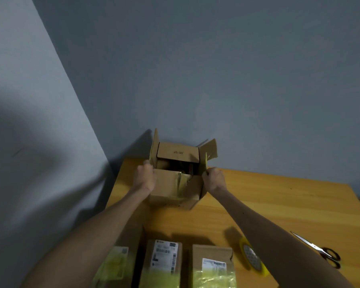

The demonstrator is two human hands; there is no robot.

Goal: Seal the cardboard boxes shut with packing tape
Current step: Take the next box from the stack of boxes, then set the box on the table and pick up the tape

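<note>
Brown cardboard box (170, 186): open between your fingers.
Left hand (144, 175): fingers grip left flap (154, 148).
Right hand (214, 178): fingers pinch right flap (205, 164).
Flaps: probably being folded shut.
Yellow tape roll (253, 257): next, behind right fingers.

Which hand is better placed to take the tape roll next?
Probably the right hand: the yellow tape roll lies beside the right forearm, far from the left hand, which grips the open box.
</note>
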